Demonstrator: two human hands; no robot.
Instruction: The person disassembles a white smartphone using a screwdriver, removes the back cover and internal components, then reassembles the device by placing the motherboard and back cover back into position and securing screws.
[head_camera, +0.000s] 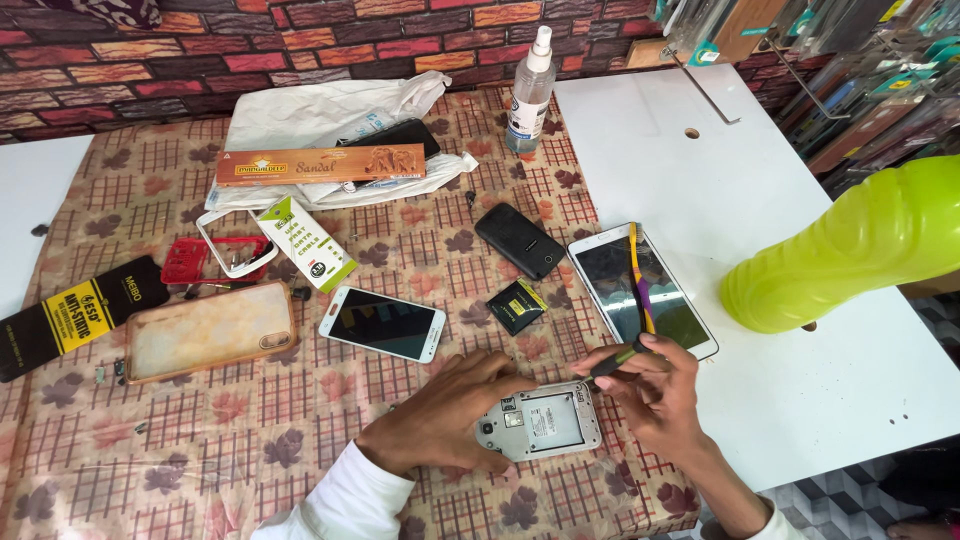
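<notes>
My left hand (445, 412) lies flat on the patterned tablecloth (150, 450) and presses the left end of an opened grey phone (545, 420) that lies back side up with its cover off. My right hand (655, 392) is just right of that phone and grips a small dark screwdriver (612, 361), tip pointing down-left toward the phone's top edge. A small black battery (517, 305) lies a little above the opened phone.
A white phone (383, 324), a black phone (519, 240) and a larger white phone (640, 290) with a yellow-purple tool on it lie nearby. A clear case (208, 329), boxes, a spray bottle (529, 92) and a green bottle (850, 250) stand around.
</notes>
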